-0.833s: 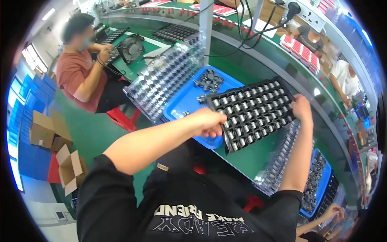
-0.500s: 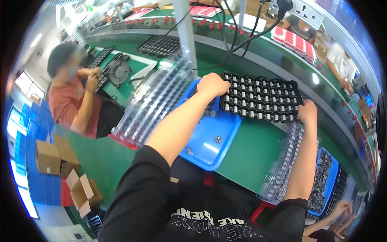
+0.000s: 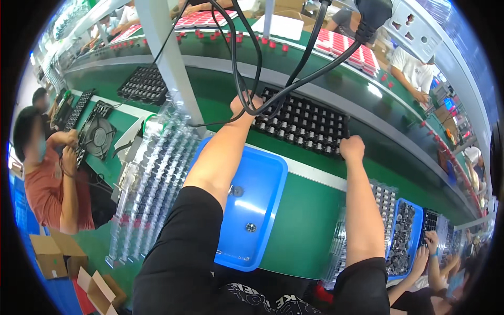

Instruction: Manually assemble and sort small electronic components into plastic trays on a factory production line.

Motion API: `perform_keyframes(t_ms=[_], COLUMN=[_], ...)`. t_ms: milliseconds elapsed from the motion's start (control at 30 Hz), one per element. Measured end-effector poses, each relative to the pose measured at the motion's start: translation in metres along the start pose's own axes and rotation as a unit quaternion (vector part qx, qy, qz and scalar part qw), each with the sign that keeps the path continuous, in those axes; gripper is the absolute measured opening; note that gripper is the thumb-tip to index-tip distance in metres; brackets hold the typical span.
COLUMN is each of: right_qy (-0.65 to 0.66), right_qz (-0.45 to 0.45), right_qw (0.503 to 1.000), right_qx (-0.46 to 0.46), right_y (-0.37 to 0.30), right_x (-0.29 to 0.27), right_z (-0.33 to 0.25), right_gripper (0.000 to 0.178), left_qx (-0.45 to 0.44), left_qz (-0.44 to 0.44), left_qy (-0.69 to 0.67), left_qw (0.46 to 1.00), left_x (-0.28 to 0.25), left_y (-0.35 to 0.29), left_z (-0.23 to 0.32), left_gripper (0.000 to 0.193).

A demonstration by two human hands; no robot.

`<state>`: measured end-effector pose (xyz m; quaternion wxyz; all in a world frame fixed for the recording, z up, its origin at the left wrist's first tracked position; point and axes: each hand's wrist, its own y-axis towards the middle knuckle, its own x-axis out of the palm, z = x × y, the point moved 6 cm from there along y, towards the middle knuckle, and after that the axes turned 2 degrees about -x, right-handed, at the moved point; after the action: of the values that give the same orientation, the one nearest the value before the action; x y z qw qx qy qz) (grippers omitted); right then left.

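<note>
A black compartment tray (image 3: pixel 305 121) with rows of small silver-and-black parts lies over the green conveyor belt, beyond the bench edge. My left hand (image 3: pixel 245 105) is closed on its left end, partly behind hanging black cables. At the tray's right end my right hand (image 3: pixel 352 148) grips the corner, fingers curled. Whether the tray rests on the belt or hovers just above it, I cannot tell. Below my left forearm, a shallow blue bin (image 3: pixel 270 210) holds a few loose dark parts (image 3: pixel 251 227).
Clear plastic trays (image 3: pixel 149 184) stack left of the bin; others (image 3: pixel 384 197) stand right, beside a blue bin of dark parts (image 3: pixel 403 236). Black cables (image 3: pixel 294 89) hang from a socket (image 3: pixel 409 26) above the belt. A metal post (image 3: pixel 178 68) rises left. Co-workers sit on both sides.
Both hands have carried the black tray forward, from over the bench edge to over the belt. The view has shifted, and the blue bin shows more fully.
</note>
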<state>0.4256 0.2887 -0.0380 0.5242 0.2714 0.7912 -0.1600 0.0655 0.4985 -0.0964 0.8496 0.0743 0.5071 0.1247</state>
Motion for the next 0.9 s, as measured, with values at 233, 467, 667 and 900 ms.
perform_keyframes(t_ms=[233, 467, 667, 900], right_qy=[-0.009, 0.271, 0.374, 0.208], right_qz=[-0.001, -0.009, -0.283, 0.032], right_qw=[1.000, 0.939, 0.867, 0.935], right_qx=[-0.008, -0.213, -0.169, 0.287], right_y=[-0.045, -0.281, -0.481, -0.685], right_x=[-0.039, -0.123, -0.096, -0.032], right_z=[-0.028, -0.053, 0.056, 0.301], right_gripper=[0.046, 0.046, 0.046, 0.029], left_qx=[0.010, 0.201, 0.402, 0.506], left_qz=[0.130, -0.087, -0.222, -0.315], left_qy=[-0.014, -0.008, -0.159, -0.133], left_qw=[0.991, 0.976, 0.874, 0.792], left_x=[-0.028, -0.075, -0.105, -0.148], left_y=[-0.020, -0.120, -0.193, -0.282], left_z=[-0.002, 0.129, 0.217, 0.249], left_gripper=[0.047, 0.051, 0.047, 0.042])
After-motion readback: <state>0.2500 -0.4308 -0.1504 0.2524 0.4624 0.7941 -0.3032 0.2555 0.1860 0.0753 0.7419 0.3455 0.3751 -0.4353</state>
